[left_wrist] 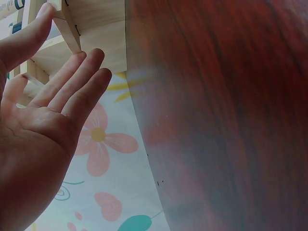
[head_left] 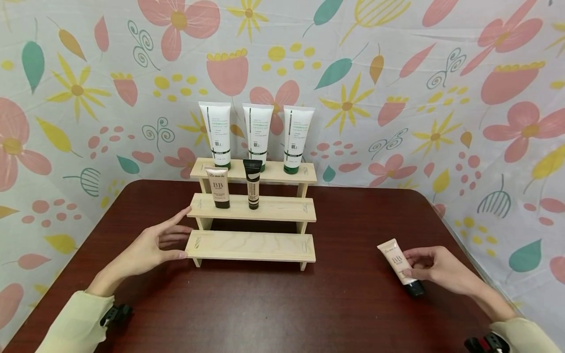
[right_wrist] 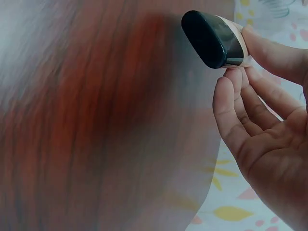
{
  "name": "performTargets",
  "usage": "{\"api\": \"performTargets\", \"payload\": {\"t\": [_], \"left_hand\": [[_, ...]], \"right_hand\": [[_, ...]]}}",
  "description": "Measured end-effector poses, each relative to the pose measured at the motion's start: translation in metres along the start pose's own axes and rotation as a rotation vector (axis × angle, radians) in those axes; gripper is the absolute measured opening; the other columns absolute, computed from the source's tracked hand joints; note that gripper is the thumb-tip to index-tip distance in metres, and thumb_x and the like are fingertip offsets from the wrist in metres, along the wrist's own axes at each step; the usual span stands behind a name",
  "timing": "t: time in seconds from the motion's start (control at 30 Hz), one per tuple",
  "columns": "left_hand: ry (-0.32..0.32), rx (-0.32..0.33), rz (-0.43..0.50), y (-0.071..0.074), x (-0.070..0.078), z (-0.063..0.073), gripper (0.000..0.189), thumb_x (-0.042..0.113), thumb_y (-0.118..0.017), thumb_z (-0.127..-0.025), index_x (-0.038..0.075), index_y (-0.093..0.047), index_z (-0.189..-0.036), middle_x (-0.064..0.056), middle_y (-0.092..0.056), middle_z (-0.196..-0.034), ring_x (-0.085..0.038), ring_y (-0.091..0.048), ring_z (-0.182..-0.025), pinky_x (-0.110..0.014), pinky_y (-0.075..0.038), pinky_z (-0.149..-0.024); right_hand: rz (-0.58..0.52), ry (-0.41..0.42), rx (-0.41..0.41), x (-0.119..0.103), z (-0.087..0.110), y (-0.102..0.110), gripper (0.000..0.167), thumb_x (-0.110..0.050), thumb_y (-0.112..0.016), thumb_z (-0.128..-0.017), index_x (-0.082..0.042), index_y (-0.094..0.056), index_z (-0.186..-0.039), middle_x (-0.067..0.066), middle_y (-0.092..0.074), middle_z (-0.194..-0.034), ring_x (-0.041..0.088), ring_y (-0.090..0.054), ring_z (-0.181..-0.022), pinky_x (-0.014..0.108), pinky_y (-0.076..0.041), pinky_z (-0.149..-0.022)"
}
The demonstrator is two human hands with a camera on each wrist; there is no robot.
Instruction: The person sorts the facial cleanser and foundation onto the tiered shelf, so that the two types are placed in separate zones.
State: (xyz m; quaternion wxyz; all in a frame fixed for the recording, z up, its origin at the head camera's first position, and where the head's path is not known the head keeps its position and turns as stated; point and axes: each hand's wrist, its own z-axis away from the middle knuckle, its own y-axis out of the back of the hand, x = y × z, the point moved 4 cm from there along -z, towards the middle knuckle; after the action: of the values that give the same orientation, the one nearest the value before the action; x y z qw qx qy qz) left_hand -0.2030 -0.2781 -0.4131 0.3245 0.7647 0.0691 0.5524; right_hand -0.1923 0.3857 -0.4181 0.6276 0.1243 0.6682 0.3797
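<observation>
My right hand [head_left: 434, 269] pinches a beige BB cream tube [head_left: 396, 261] between thumb and fingers at the table's right side. The tube tilts, its black cap [right_wrist: 204, 41] pointing down. At the left end of a three-step wooden display stand [head_left: 251, 246], my left hand [head_left: 152, 247] has its thumb by the bottom step and its index finger by the middle one; the fingers [left_wrist: 79, 91] are nearly straight. Another BB cream tube [head_left: 218, 186] and a slim black tube [head_left: 253, 184] stand upright on the middle step.
Three tall white tubes with green caps, left [head_left: 216, 132], middle [head_left: 258, 132] and right [head_left: 297, 137], stand along the top step. Everything rests on a dark reddish-brown table [head_left: 247, 314]. A floral cloth [head_left: 353, 137] hangs behind it.
</observation>
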Motion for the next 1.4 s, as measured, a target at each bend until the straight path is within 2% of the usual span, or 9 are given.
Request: {"api": "performTargets", "payload": {"t": [0.2, 0.43, 0.73, 1.1, 1.4], "left_hand": [[0.003, 0.002, -0.005, 0.000, -0.001, 0.000, 0.107, 0.004, -0.088, -0.085, 0.028, -0.027, -0.169, -0.018, -0.067, -0.133, -0.037, -0.068, -0.120, -0.054, -0.055, -0.099], [-0.002, 0.003, 0.001, 0.000, 0.000, 0.000, 0.106, 0.003, -0.088, -0.085, 0.027, -0.027, -0.169, -0.018, -0.067, -0.133, -0.037, -0.068, -0.120, -0.054, -0.055, -0.099], [0.003, -0.001, 0.005, 0.000, 0.001, 0.000, 0.107, 0.003, -0.088, -0.086, 0.027, -0.027, -0.169, -0.018, -0.067, -0.133, -0.037, -0.067, -0.120, -0.053, -0.054, -0.099], [0.002, 0.000, 0.005, 0.000, -0.001, 0.000, 0.107, 0.003, -0.088, -0.085, 0.027, -0.027, -0.169, -0.018, -0.067, -0.133, -0.037, -0.068, -0.120, -0.051, -0.055, -0.099], [-0.004, -0.001, -0.001, 0.000, -0.001, 0.000, 0.107, 0.004, -0.088, -0.085, 0.027, -0.027, -0.169, -0.018, -0.067, -0.132, -0.037, -0.068, -0.120, -0.050, -0.055, -0.099]], "right_hand": [[0.001, 0.012, 0.054, -0.022, -0.007, -0.006, 0.044, -0.012, -0.084, -0.091, 0.011, -0.069, -0.125, 0.011, -0.073, -0.102, 0.013, -0.066, -0.081, 0.026, -0.057, -0.066], [-0.004, 0.089, 0.099, -0.045, -0.017, -0.016, 0.039, -0.009, -0.086, -0.089, 0.009, -0.073, -0.120, 0.008, -0.074, -0.097, 0.014, -0.068, -0.080, 0.027, -0.058, -0.066], [-0.040, 0.105, 0.109, -0.065, -0.028, -0.026, 0.038, -0.013, -0.087, -0.089, 0.006, -0.074, -0.120, 0.006, -0.075, -0.096, 0.018, -0.070, -0.082, 0.029, -0.059, -0.068], [-0.071, 0.149, 0.147, -0.087, -0.039, -0.033, 0.033, -0.011, -0.086, -0.089, 0.003, -0.076, -0.117, 0.007, -0.076, -0.094, 0.021, -0.072, -0.081, 0.030, -0.060, -0.068], [-0.052, 0.206, 0.245, -0.114, -0.048, -0.033, 0.032, -0.009, -0.088, -0.088, 0.000, -0.077, -0.117, 0.006, -0.075, -0.090, 0.019, -0.071, -0.077, 0.027, -0.059, -0.065]]}}
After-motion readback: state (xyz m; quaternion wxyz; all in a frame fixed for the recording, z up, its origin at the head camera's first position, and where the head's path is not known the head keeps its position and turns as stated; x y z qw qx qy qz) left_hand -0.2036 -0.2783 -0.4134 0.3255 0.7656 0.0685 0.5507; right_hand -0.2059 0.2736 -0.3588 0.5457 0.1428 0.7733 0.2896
